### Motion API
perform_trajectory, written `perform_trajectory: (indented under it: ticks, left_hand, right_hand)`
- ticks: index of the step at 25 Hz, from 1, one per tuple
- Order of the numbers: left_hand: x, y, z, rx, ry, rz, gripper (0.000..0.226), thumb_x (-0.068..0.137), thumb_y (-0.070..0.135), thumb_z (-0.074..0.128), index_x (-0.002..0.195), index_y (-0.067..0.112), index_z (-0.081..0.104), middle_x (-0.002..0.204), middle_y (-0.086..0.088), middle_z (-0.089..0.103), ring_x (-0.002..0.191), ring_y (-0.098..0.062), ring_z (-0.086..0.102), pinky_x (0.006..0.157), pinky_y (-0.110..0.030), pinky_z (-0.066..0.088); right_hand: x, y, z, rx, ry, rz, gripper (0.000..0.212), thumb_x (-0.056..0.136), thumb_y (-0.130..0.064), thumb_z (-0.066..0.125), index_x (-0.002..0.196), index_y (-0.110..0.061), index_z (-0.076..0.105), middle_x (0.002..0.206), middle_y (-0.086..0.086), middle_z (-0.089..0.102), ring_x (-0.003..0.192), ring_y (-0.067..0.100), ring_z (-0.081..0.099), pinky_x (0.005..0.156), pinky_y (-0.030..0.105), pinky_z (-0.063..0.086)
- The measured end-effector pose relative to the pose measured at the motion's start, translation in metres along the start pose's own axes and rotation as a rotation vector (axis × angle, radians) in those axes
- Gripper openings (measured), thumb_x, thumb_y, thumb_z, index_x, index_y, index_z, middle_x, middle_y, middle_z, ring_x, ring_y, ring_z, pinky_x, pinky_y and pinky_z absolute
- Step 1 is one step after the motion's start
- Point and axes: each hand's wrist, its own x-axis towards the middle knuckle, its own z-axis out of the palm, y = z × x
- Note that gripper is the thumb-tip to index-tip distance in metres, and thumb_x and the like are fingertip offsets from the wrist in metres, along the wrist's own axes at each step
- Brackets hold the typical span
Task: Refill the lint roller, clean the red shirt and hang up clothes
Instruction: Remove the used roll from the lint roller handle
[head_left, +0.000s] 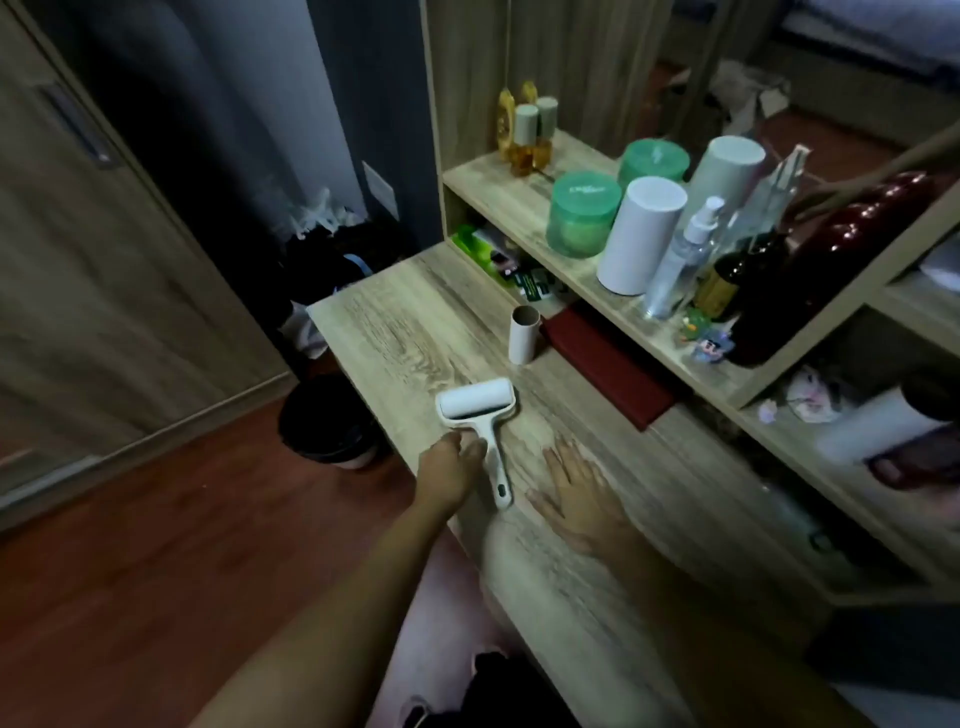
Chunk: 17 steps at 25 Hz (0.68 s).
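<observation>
A white lint roller (480, 415) lies flat on the wooden desk (395, 338), its roll end away from me and its handle pointing toward me. My left hand (451, 467) rests at the left side of the handle, fingertips touching it near the neck; I cannot tell whether it grips. My right hand (576, 488) lies flat on the desk, palm down and fingers spread, just right of the handle. An empty cardboard core (523, 333) stands upright farther back. Two white refill rolls (640, 234) stand on the shelf. No red shirt is in view.
A dark red flat case (608, 364) lies under the shelf. The shelf holds green jars (583, 214), spray bottles (680, 254), amber bottles (524, 137) and a dark red bottle (826, 260). A black bin (327, 423) stands on the floor left of the desk.
</observation>
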Motion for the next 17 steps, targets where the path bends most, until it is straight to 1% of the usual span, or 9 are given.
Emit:
perform_trajectory:
  ticks: [1,2,3,5,6,8,12,15,17]
  left_hand:
    - [0.002,0.002,0.008,-0.018,0.0,-0.039,0.038,0.094,0.036,0.05,0.102,0.001,0.061,0.107,-0.02,0.066,0.106,-0.035,0.058,0.078,-0.031,0.037]
    - [0.006,0.002,0.015,-0.027,0.007,-0.077,0.039,0.093,0.039,0.051,0.096,0.001,0.061,0.102,-0.02,0.067,0.103,-0.035,0.059,0.078,-0.032,0.039]
    - [0.009,-0.001,0.023,-0.043,-0.008,-0.102,0.04,0.092,0.042,0.052,0.087,0.003,0.06,0.095,-0.019,0.067,0.097,-0.035,0.061,0.074,-0.033,0.039]
    - [0.016,-0.003,0.039,-0.084,0.001,-0.159,0.042,0.089,0.046,0.054,0.076,0.007,0.054,0.079,-0.014,0.063,0.088,-0.034,0.062,0.064,-0.03,0.034]
    - [0.019,-0.003,0.044,-0.111,0.02,-0.187,0.043,0.087,0.047,0.057,0.079,0.006,0.056,0.077,-0.011,0.062,0.087,-0.033,0.062,0.063,-0.029,0.033]
    - [0.026,-0.001,0.051,-0.145,0.071,-0.208,0.044,0.084,0.046,0.062,0.093,0.003,0.058,0.088,-0.012,0.065,0.091,-0.032,0.062,0.066,-0.029,0.037]
    - [0.031,0.01,0.058,-0.115,0.099,-0.22,0.04,0.089,0.033,0.06,0.109,0.0,0.052,0.107,-0.022,0.064,0.103,-0.037,0.058,0.079,-0.036,0.043]
    - [0.026,0.018,0.053,-0.167,0.184,-0.216,0.037,0.095,0.029,0.047,0.118,-0.001,0.045,0.107,-0.026,0.062,0.101,-0.042,0.058,0.08,-0.041,0.044]
    - [0.015,0.023,0.042,-0.2,0.222,-0.148,0.037,0.097,0.033,0.044,0.113,0.0,0.046,0.097,-0.023,0.063,0.092,-0.04,0.059,0.071,-0.038,0.041]
  right_hand:
    - [0.003,0.003,0.007,0.017,0.004,0.017,0.093,0.081,-0.073,-0.002,0.146,-0.011,0.021,0.156,0.011,0.018,0.144,0.024,0.017,0.115,0.037,0.014]
    - [0.006,0.007,0.014,-0.006,0.085,0.011,0.091,0.083,-0.072,0.0,0.143,-0.01,0.03,0.152,0.012,0.029,0.141,0.026,0.028,0.113,0.04,0.022]
    - [0.006,0.01,0.022,-0.038,0.12,0.018,0.084,0.087,-0.067,0.008,0.14,-0.01,0.037,0.148,0.013,0.037,0.137,0.027,0.036,0.109,0.042,0.028]
    - [0.008,0.012,0.032,-0.07,0.192,0.026,0.071,0.088,-0.059,0.025,0.14,-0.012,0.038,0.147,0.011,0.04,0.136,0.026,0.037,0.109,0.042,0.026]
    - [0.009,0.013,0.035,-0.094,0.234,0.01,0.07,0.087,-0.057,0.029,0.141,-0.013,0.037,0.148,0.01,0.039,0.137,0.025,0.035,0.11,0.041,0.024]
    - [0.01,0.013,0.033,-0.127,0.284,0.013,0.069,0.086,-0.056,0.031,0.141,-0.014,0.036,0.148,0.009,0.038,0.138,0.024,0.035,0.11,0.041,0.023]
    - [0.01,0.013,0.035,-0.165,0.296,0.012,0.069,0.086,-0.055,0.033,0.141,-0.013,0.036,0.147,0.01,0.039,0.137,0.024,0.036,0.109,0.042,0.024]
    - [0.011,0.016,0.037,-0.169,0.302,0.009,0.07,0.087,-0.056,0.031,0.142,-0.013,0.033,0.149,0.009,0.037,0.138,0.023,0.034,0.11,0.042,0.025]
    - [0.011,0.018,0.039,-0.142,0.286,0.02,0.069,0.087,-0.056,0.031,0.142,-0.013,0.034,0.149,0.009,0.037,0.138,0.022,0.034,0.11,0.042,0.027]
